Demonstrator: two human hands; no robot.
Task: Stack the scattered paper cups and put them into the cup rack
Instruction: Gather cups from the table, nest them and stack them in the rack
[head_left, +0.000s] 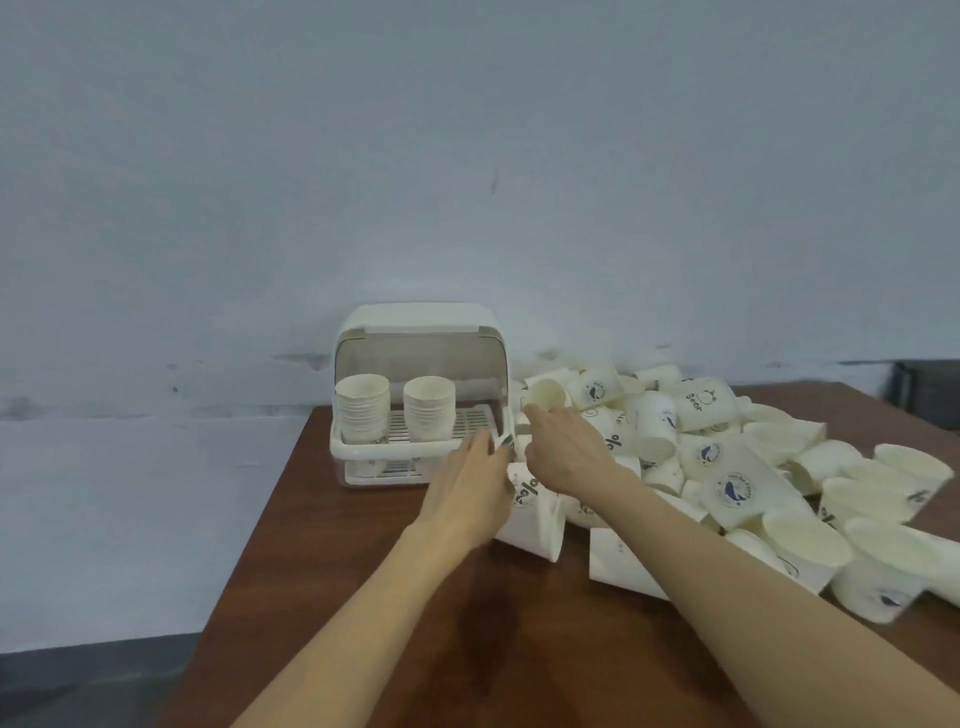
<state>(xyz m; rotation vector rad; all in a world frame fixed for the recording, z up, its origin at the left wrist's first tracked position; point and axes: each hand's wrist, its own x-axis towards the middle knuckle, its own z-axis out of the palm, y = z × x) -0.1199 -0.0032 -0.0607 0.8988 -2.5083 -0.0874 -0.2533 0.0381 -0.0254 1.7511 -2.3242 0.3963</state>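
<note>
A white cup rack (358, 452) with its lid raised stands at the table's far left and holds two stacks of paper cups (362, 410) (429, 410). A big heap of loose paper cups (727, 467) covers the table's right side. My left hand (467, 483) is by the rack's front right corner. It holds a tilted paper cup with a "%" print (535, 519), mouth towards me. My right hand (563, 452) reaches into the heap's left end. Its fingertips pinch the lower rim of a plain paper cup (546, 396) whose mouth faces me.
The brown wooden table (395, 597) has bare wood in front of the rack and near me. Its left edge runs diagonally from the rack towards me. A pale wall rises close behind the rack and the heap. A dark object (930, 395) sits at the far right.
</note>
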